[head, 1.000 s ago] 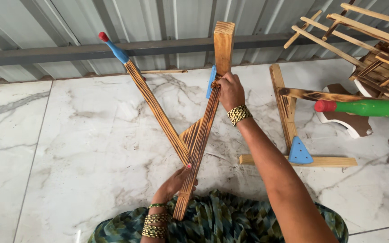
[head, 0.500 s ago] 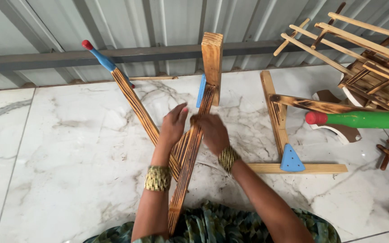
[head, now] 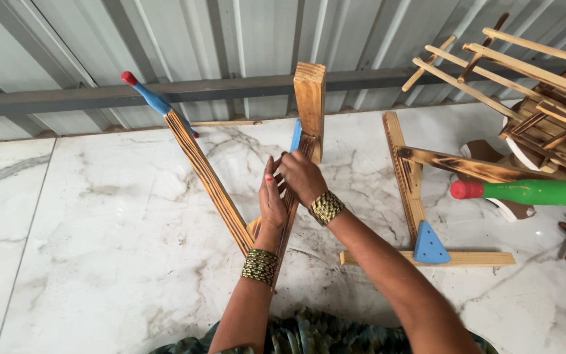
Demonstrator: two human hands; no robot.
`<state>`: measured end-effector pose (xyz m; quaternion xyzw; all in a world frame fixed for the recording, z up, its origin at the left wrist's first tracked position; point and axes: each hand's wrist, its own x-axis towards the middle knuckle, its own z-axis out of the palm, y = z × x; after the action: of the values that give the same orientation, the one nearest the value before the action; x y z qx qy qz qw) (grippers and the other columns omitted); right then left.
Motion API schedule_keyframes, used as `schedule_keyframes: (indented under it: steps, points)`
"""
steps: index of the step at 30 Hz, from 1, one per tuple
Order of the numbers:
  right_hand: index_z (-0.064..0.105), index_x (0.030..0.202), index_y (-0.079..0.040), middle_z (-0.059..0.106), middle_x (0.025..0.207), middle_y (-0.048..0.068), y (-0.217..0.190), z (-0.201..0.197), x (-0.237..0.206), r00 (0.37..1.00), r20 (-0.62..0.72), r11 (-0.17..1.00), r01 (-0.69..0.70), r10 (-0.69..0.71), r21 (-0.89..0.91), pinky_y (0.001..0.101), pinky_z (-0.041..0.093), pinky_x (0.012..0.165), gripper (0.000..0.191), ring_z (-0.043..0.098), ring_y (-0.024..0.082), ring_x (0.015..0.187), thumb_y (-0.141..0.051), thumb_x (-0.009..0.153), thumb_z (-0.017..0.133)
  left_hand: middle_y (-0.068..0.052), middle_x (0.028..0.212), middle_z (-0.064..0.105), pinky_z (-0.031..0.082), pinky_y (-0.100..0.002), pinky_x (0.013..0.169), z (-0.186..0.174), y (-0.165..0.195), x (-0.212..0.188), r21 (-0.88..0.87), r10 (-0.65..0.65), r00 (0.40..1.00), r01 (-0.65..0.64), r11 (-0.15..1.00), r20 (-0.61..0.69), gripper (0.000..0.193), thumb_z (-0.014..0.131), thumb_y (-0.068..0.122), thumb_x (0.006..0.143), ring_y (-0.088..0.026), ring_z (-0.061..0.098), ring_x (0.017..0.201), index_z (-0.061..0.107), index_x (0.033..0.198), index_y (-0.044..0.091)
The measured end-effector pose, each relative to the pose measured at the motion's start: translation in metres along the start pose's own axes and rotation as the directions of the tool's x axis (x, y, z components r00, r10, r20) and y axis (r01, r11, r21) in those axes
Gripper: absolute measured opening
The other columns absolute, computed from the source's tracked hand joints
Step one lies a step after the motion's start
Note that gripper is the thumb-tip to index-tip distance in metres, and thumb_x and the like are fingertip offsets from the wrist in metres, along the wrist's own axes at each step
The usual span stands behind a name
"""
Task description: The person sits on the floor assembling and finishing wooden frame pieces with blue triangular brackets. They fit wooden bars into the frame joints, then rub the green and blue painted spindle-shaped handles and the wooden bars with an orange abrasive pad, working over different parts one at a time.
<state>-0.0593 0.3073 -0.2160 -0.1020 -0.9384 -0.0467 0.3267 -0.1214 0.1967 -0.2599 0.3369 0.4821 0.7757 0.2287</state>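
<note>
From the head camera, you have both hands on a V-shaped frame of scorched wooden slats [head: 214,183] that stands on the marble floor [head: 80,249] in front of you. Your left hand [head: 271,196] lies flat and open-fingered against the right slat, steadying it rather than clasping it. Your right hand [head: 301,176] curls its fingers over the same slat just below the thick wooden block [head: 310,98] at its far end. Press evenly from both sides so the slat does not twist, and keep the blue handle with its red tip [head: 144,93], far left, from tipping. A second frame with a blue triangular brace [head: 430,244] lies well to the right.
</note>
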Motion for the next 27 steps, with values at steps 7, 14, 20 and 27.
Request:
schedule_keyframes:
  steps: [7, 14, 20, 27]
  points:
    - [0.065, 0.090, -0.005, 0.058, 0.104, 0.007, 0.024, -0.002, 0.040, 0.998, 0.039, 0.946, 0.061, -0.051, -0.320, 0.0367, 0.057, 0.083, 0.009, 0.058, 0.025, 0.102, -0.013, 0.086, 0.068, -0.022, 0.130, 0.071, 0.055, -0.037, 0.092, 0.007, 0.008, -0.008, 0.433, 0.047, 0.996, -0.008, 0.901, -0.080, 0.078, 0.027, 0.056, 0.107, -0.030, 0.073, 0.109, 0.039, 0.154, -0.005]
    - [0.067, 0.094, -0.007, 0.062, 0.114, 0.006, -0.012, -0.025, 0.010, 0.985, -0.066, 0.984, -0.156, 0.162, 0.081, 0.0380, 0.057, 0.079, 0.011, 0.063, 0.027, 0.106, -0.005, 0.084, 0.064, -0.024, 0.133, 0.067, 0.057, -0.038, 0.094, 0.005, 0.025, -0.011, 0.265, 0.059, 0.994, -0.033, 0.964, -0.091, 0.079, 0.030, 0.057, 0.107, -0.031, 0.072, 0.116, 0.035, 0.154, -0.006]
    - [0.067, 0.096, -0.002, 0.059, 0.106, 0.010, 0.008, -0.012, 0.042, 0.996, -0.042, 0.994, -0.080, 0.077, -0.076, 0.0405, 0.055, 0.076, 0.011, 0.061, 0.028, 0.098, -0.014, 0.096, 0.068, -0.025, 0.135, 0.065, 0.057, -0.037, 0.094, 0.001, 0.024, -0.013, 0.204, 0.045, 0.995, -0.027, 0.979, -0.088, 0.081, 0.031, 0.058, 0.106, -0.031, 0.070, 0.118, 0.031, 0.157, -0.005]
    - [0.071, 0.084, -0.009, 0.063, 0.085, 0.007, -0.048, -0.016, -0.001, 0.972, 0.099, 0.917, -0.232, 0.211, 0.324, 0.0406, 0.055, 0.074, 0.008, 0.064, 0.027, 0.087, -0.001, 0.083, 0.068, -0.023, 0.130, 0.069, 0.057, -0.038, 0.091, -0.008, 0.015, -0.010, 0.141, 0.056, 0.982, -0.030, 0.990, -0.179, 0.072, 0.034, 0.049, 0.108, -0.029, 0.071, 0.107, 0.027, 0.160, 0.000]
